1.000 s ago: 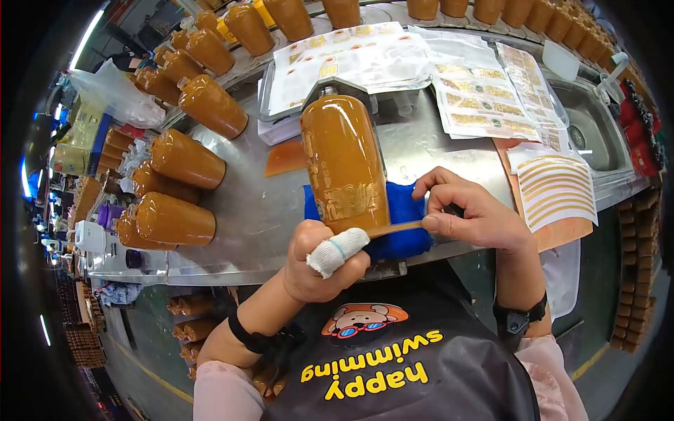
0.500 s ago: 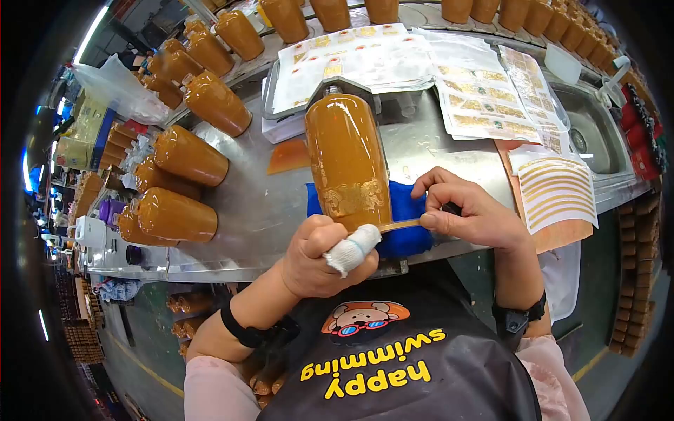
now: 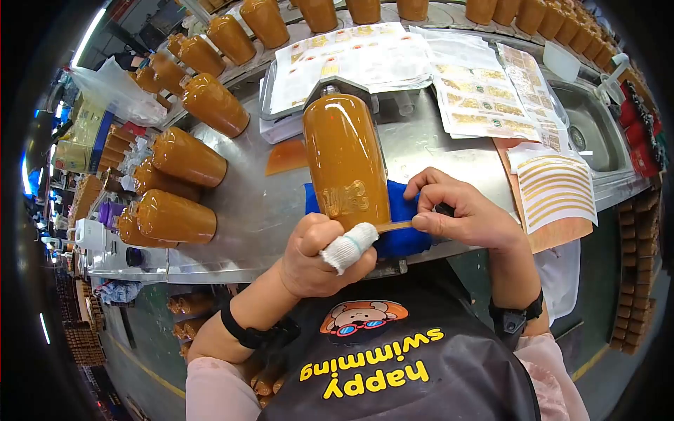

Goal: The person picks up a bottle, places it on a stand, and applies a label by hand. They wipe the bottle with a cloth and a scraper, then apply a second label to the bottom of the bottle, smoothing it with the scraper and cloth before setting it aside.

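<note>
A glossy amber-brown bottle (image 3: 345, 151) lies with its neck in a dark angled holder (image 3: 372, 98) and its base toward me. Raised lettering shows near the base. My left hand (image 3: 328, 252), with a white cloth sleeve (image 3: 349, 247) on a finger, is closed around the base end. A narrow gold strip (image 3: 397, 226) runs from the bottle's base to my right hand (image 3: 460, 210), which pinches its free end between thumb and finger. Under the bottle is a blue cloth (image 3: 406, 242).
Several brown bottles (image 3: 189, 156) stand at the left, and more line the conveyor (image 3: 421, 24) behind. Printed decal sheets (image 3: 484, 105) lie at the back. A sheet of curved gold strips (image 3: 554, 186) is at right, near a sink (image 3: 590, 133).
The bottle has turned about its length: the gold decorated face has gone from view and raised lettering shows. My right hand has shifted slightly left. Bottles on the conveyor have moved right.
</note>
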{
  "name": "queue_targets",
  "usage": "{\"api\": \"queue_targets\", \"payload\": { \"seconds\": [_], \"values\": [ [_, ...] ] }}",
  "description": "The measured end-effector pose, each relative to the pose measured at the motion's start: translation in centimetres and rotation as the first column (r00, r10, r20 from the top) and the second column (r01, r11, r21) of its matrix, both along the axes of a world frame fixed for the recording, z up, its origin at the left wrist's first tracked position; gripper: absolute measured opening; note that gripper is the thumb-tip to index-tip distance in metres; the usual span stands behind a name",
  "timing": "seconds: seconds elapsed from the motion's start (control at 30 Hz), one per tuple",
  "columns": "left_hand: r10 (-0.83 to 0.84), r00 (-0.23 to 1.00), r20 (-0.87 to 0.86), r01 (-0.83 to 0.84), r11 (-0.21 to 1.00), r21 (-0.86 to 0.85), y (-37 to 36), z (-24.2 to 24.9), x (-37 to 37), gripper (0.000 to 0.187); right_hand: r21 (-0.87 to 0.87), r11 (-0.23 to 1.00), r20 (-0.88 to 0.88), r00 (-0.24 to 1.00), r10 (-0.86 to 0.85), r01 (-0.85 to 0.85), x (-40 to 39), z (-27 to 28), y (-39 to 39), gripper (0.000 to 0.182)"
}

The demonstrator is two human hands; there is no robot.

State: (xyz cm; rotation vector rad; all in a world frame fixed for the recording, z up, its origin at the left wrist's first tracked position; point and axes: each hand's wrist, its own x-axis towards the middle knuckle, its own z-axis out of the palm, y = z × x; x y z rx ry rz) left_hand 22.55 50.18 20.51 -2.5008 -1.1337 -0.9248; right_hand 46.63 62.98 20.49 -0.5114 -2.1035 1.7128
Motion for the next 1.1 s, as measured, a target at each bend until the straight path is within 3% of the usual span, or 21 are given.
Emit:
{"api": "queue_targets", "payload": {
  "seconds": [0.13, 0.17, 0.27, 0.6, 0.7, 0.8, 0.9, 1.0, 1.1],
  "values": [
    [-0.044, 0.998, -0.047, 0.046, 0.998, 0.042, 0.9, 0.7, 0.8, 0.031, -0.004, 1.000, 0.004, 1.000, -0.010, 0.010, -0.2, 0.1, -0.1, 0.024],
    [-0.051, 0.989, -0.138, 0.065, 0.993, 0.099, 1.1, 1.2, 0.9, 0.031, 0.009, 1.000, 0.005, 1.000, -0.012, 0.012, -0.3, 0.2, -0.1, 0.024],
    [-0.019, 0.999, 0.043, 0.017, 0.999, 0.041, -0.2, -0.3, 0.0, 0.030, 0.023, 1.000, 0.027, 1.000, -0.008, 0.007, -0.6, 0.6, -0.2, 0.024],
    [-0.029, 0.995, 0.097, 0.032, 0.999, -0.033, 0.8, 0.8, 1.0, 0.030, 0.069, 0.997, 0.052, 0.998, -0.020, 0.017, -1.0, 0.1, -0.4, 0.024],
    [-0.075, 0.990, -0.120, 0.087, 0.992, 0.094, 1.6, 2.0, 1.6, 0.027, 0.036, 0.999, 0.046, 0.999, -0.028, 0.027, -1.1, 0.2, -0.5, 0.024],
    [-0.071, 0.996, -0.062, 0.077, 0.991, 0.112, 1.1, 1.5, 1.1, 0.024, 0.082, 0.996, 0.027, 0.999, -0.026, 0.023, -1.2, 0.2, -0.5, 0.024],
    [-0.033, 0.999, 0.020, 0.033, 0.999, -0.001, -0.3, -0.7, -0.1, 0.024, 0.100, 0.993, 0.028, 0.998, -0.060, 0.057, -1.6, 0.3, -0.7, 0.027],
    [-0.014, 0.992, 0.126, 0.023, 0.997, -0.075, -0.2, 0.3, 0.3, 0.040, 0.119, 0.991, 0.020, 0.998, -0.056, 0.053, -1.8, -0.2, -0.6, 0.026],
    [-0.041, 0.985, 0.167, 0.058, 0.993, -0.099, 0.3, 0.7, 0.4, 0.039, 0.120, 0.992, 0.058, 0.998, -0.040, 0.033, -1.8, -0.2, -0.4, 0.025]
  ]
}}
